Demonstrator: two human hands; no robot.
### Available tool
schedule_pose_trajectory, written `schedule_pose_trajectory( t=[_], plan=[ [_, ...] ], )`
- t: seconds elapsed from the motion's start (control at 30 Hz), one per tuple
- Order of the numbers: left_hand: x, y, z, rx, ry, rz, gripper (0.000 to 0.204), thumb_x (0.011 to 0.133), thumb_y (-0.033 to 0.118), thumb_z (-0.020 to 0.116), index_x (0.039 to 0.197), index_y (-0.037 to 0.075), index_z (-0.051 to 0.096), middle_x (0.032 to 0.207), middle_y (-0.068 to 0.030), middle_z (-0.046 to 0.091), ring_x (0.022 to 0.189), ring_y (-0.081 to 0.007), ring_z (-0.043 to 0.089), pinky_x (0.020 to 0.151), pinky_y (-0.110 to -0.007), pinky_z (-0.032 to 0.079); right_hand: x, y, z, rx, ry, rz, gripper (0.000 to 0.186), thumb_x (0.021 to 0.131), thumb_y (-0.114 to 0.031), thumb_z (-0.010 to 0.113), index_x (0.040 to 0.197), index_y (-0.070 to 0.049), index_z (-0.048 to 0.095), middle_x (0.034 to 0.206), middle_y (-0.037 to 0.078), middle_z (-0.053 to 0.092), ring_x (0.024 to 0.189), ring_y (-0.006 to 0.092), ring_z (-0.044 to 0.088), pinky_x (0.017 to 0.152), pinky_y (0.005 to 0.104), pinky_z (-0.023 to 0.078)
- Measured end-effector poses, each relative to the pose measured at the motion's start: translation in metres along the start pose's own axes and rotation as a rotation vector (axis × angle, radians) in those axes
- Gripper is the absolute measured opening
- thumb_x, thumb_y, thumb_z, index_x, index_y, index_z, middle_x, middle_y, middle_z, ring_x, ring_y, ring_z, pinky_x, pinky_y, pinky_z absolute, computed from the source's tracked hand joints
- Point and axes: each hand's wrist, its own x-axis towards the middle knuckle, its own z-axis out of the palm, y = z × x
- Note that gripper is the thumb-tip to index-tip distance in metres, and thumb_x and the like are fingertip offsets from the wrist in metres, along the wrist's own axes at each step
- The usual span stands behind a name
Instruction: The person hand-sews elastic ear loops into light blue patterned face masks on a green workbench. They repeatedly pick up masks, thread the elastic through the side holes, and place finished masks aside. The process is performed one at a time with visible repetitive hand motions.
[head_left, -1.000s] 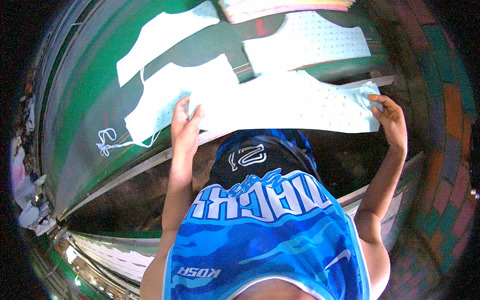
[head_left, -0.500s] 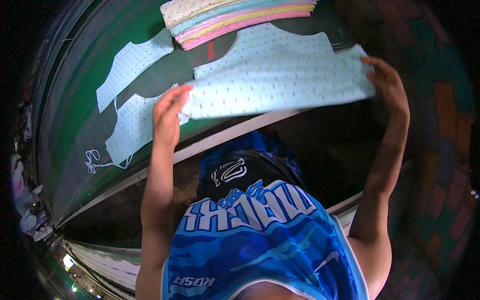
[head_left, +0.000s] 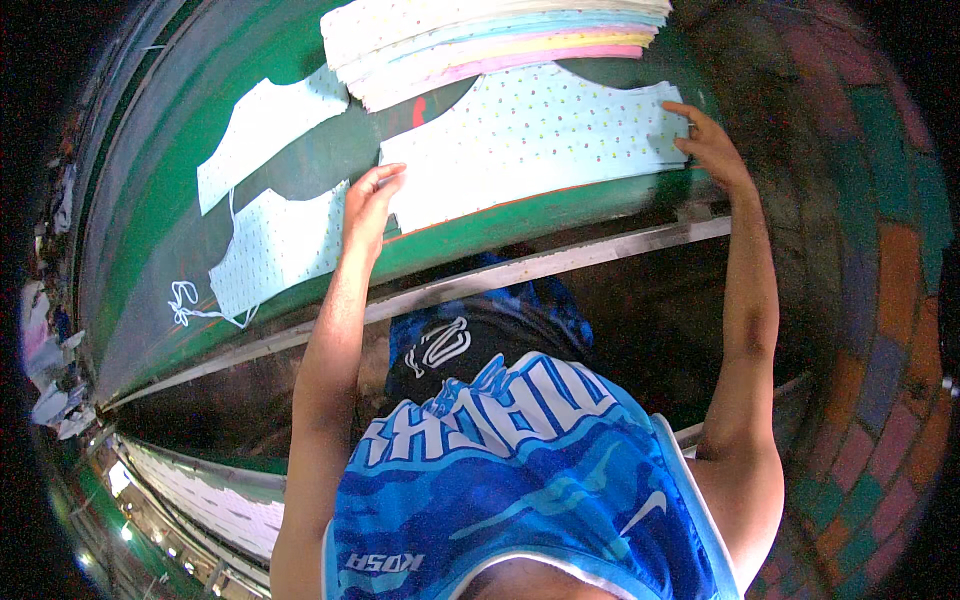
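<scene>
A pale blue cut fabric piece point(head_left: 540, 140) with small coloured prints and curved cut-outs lies flat on the green table point(head_left: 560, 205). At its left edge rests my left hand point(head_left: 372, 205), fingers stretched out by the corner. My right hand point(head_left: 715, 150) is at the opposite end, thumb and forefinger apart over the cloth's edge. Neither hand grips the cloth. To the left lie two similar pale fabric pieces, a farther one point(head_left: 265, 125) and a nearer one point(head_left: 285, 240) with a thin white cord point(head_left: 185, 302) beside it.
At the far side of the table sits a thick stack of folded printed fabric point(head_left: 500, 45) in white, blue, yellow and pink. A pale rail point(head_left: 560, 262) runs along the table's near side. Coloured paving bricks point(head_left: 895, 370) cover the floor at right.
The fabric piece, raised and stretched between both hands before, now lies flat on the table over the piece beneath. Both hands have loosened; the right has moved left.
</scene>
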Motion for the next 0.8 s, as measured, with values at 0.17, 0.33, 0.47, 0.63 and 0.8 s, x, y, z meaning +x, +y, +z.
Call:
schedule_pose_trajectory(
  t=[0.17, 0.33, 0.47, 0.63, 0.8],
  plan=[
    [-0.014, -0.007, 0.000, 0.291, 0.026, 0.080, 0.038, 0.091, -0.002, 0.073, 0.128, 0.005, 0.073, 0.103, -0.0011, 0.067, 0.086, -0.0076, 0.056, 0.077, -0.025, 0.045, -0.021, -0.011, -0.007, 0.112, -0.022, 0.007, 0.065, 0.091, 0.007, 0.061, 0.153, -0.012, 0.054, 0.147, 0.008, 0.061, 0.125, 0.0196, 0.063, 0.109, 0.0366, 0.049],
    [-0.033, -0.005, 0.001, 0.280, 0.006, 0.088, 0.052, 0.082, -0.004, 0.072, 0.133, 0.005, 0.072, 0.100, -0.0016, 0.069, 0.077, -0.0063, 0.058, 0.066, -0.024, 0.047, -0.027, 0.005, -0.009, -0.052, -0.033, -0.028, 0.069, 0.087, 0.008, 0.062, 0.153, -0.012, 0.054, 0.151, 0.009, 0.058, 0.133, 0.0226, 0.058, 0.115, 0.0380, 0.045],
    [-0.036, 0.001, 0.000, 0.436, 0.009, 0.232, 0.057, 0.080, -0.005, 0.069, 0.136, 0.002, 0.068, 0.136, -0.0159, 0.067, 0.105, -0.0200, 0.073, 0.085, -0.029, 0.060, -0.034, -0.001, -0.009, -0.121, -0.008, 0.034, 0.066, 0.087, 0.003, 0.067, 0.150, -0.014, 0.057, 0.153, 0.009, 0.059, 0.141, 0.0269, 0.053, 0.121, 0.0415, 0.041],
    [-0.051, 0.012, 0.005, 0.553, 0.043, 0.220, 0.059, 0.079, -0.003, 0.070, 0.138, 0.001, 0.066, 0.143, -0.0195, 0.060, 0.115, -0.0264, 0.072, 0.091, -0.033, 0.061, -0.037, -0.006, -0.006, -0.091, -0.005, 0.024, 0.066, 0.086, 0.007, 0.065, 0.148, -0.013, 0.059, 0.150, 0.010, 0.061, 0.137, 0.0265, 0.058, 0.116, 0.0385, 0.045],
    [-0.046, -0.002, 0.002, 0.678, 0.060, 0.319, 0.061, 0.080, -0.006, 0.069, 0.140, -0.001, 0.063, 0.146, -0.0203, 0.056, 0.111, -0.0260, 0.073, 0.086, -0.032, 0.064, -0.035, -0.007, -0.007, -0.019, -0.011, 0.049, 0.068, 0.084, 0.009, 0.065, 0.147, -0.012, 0.060, 0.148, 0.011, 0.062, 0.134, 0.0260, 0.059, 0.114, 0.0372, 0.046]
  ],
)
